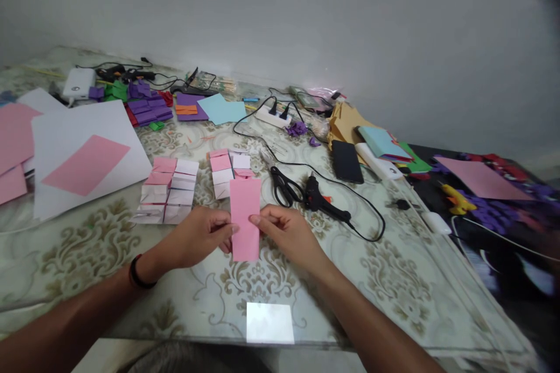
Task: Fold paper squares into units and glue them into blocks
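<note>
A pink paper strip (245,204) is held upright above the table between my two hands. My left hand (205,234) pinches its left edge, thumb in front and fingers behind. At the right edge, my right hand (284,230) grips it the same way. Just behind the strip lies a small set of folded pink and white papers (221,176). A larger set of folded pink and white papers (168,186) rests beyond my left hand. Black-handled scissors (285,187) and a black glue gun (324,201) lie past my right hand.
White sheets (118,128) and a pink sheet (90,164) cover the left side. Purple folded papers (149,108) and a power strip (273,116) sit at the back. A black phone (347,161) lies to the right, inside the glue gun's looping cable (371,210). A white card (270,323) lies at the front edge.
</note>
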Demonstrator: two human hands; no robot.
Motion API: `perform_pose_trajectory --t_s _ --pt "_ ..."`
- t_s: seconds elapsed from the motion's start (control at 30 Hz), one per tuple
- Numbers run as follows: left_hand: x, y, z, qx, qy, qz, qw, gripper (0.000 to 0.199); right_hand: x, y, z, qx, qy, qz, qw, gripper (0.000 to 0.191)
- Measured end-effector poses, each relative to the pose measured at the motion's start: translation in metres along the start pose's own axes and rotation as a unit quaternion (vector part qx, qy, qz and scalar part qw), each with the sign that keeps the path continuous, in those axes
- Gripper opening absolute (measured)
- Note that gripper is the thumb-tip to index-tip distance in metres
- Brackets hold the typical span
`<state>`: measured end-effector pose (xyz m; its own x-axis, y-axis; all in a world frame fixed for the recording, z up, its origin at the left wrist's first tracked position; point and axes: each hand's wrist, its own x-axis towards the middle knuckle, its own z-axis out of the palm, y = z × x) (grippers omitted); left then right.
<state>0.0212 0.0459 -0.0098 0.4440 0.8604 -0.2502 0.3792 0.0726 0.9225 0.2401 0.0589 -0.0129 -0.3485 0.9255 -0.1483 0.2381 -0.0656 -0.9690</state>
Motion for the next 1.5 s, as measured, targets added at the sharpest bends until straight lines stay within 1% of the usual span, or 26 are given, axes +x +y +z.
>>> perform_pose_trajectory --t_s 0.13,0.27,0.4,0.5,0.6,0.67,0.87,1.0,1.13,1.23,1.37,1.5 --pt "0.0001 0.0009 0.0008 -0.007 -0.001 0.002 1.0 0.028 -0.0021 0.0028 0.0016 -0.019 0.029 -0.01 0.999 0.041" --pt "0.0 0.0022 0.0018 -0.018 -0.004 -0.005 1.0 0.026 -0.0028 0.0028 0.002 -0.035 0.043 -0.019 0.998 0.04" --pt "-0.0003 0.0016 0.0031 -0.02 -0.013 -0.001 1.0 0.027 -0.0008 0.0028 0.0001 -0.02 0.056 -0.031 0.998 0.041" --pt "-0.0007 0.0007 0.0031 -0.028 0.006 0.0 1.0 0.027 -0.0006 0.0011 -0.0009 -0.001 0.02 -0.033 0.999 0.045" --pt "-0.0011 0.0015 0.0015 -0.024 0.027 0.003 0.999 0.028 -0.0021 -0.0017 -0.0007 -0.026 -0.026 -0.028 0.999 0.049" --pt "-0.001 0.0026 0.0005 -0.02 0.027 0.008 0.999 0.029 -0.003 -0.0026 -0.0006 -0.042 -0.04 -0.021 0.998 0.05" --pt "0.0 0.0033 0.0008 -0.039 0.001 0.0 0.999 0.033 -0.0021 -0.0014 -0.0022 -0.065 -0.033 -0.018 0.997 0.056" --pt "0.0 0.0027 0.0011 -0.051 -0.002 0.005 0.999 0.034 -0.0017 -0.0012 -0.0014 -0.047 -0.034 -0.016 0.998 0.057" --pt "-0.0002 0.0021 0.001 -0.057 0.011 0.001 0.998 0.033 -0.0024 -0.0016 -0.0004 -0.019 -0.066 -0.012 0.998 0.051" --pt "-0.0003 0.0022 0.0012 -0.053 0.017 0.001 0.998 0.033 -0.0028 -0.0017 -0.0009 -0.025 -0.086 -0.008 0.996 0.051" --pt "-0.0009 0.0036 0.0016 -0.055 0.009 0.0 0.998 0.035 -0.0028 -0.0004 -0.0019 -0.048 -0.078 -0.003 0.996 0.054" --pt "-0.0016 0.0035 0.0015 -0.043 0.032 0.014 0.998 0.034 -0.0033 0.0014 -0.0021 -0.061 -0.066 0.001 0.996 0.056"
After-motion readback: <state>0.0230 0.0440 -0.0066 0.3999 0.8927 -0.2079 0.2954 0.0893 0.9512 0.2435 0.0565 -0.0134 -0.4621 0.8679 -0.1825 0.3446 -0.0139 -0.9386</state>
